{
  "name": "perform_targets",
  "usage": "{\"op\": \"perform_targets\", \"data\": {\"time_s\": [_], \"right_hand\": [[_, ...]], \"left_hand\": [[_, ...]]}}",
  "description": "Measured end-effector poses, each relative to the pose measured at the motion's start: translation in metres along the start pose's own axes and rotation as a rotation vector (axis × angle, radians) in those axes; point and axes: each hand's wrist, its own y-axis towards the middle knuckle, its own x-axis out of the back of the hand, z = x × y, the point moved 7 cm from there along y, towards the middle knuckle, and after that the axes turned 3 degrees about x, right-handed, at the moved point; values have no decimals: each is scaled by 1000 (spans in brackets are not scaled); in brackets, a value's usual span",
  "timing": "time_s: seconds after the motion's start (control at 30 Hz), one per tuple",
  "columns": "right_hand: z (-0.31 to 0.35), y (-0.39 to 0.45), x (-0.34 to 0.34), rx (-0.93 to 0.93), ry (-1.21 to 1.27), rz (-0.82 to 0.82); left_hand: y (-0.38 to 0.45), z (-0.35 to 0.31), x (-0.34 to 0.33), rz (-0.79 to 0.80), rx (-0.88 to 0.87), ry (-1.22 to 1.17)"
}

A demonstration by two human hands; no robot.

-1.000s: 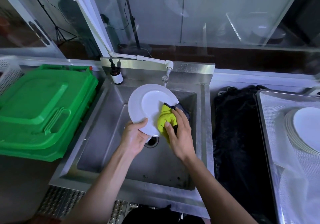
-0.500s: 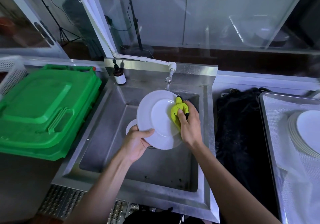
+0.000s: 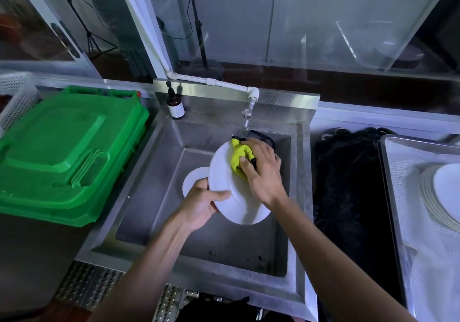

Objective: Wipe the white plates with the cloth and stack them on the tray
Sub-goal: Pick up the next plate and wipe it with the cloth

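The white plate [image 3: 231,192] was held tilted over the sink [image 3: 159,212], the left hand [image 3: 199,203] grasping its lower-left rim while the right hand [image 3: 261,172] clenched the yellow cloth [image 3: 239,156] against its upper face, near the back edge under the tap [image 3: 247,117]. The tray [image 3: 388,197] with the stacked plates [image 3: 438,197] lay at the bench's right end, so the right hand was the nearer for the transfer. Another plate [image 3: 194,178] lay in the basin behind.

Both forearms are bare from the lower edge of the view up to the wrists, with no sleeves showing. The left hand [image 3: 199,203] and the right hand [image 3: 263,172] wear no gloves, rings, watch or bands.
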Motion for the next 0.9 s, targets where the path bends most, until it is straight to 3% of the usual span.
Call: {"op": "perform_targets", "data": {"time_s": [0.4,0.9], "right_hand": [[44,4,-45,203,-77,34],[-2,44,-70,-216,18,-106]], "left_hand": [[15,-12,21,4,18,158],[35,-44,74,-68,2,-19]]}}
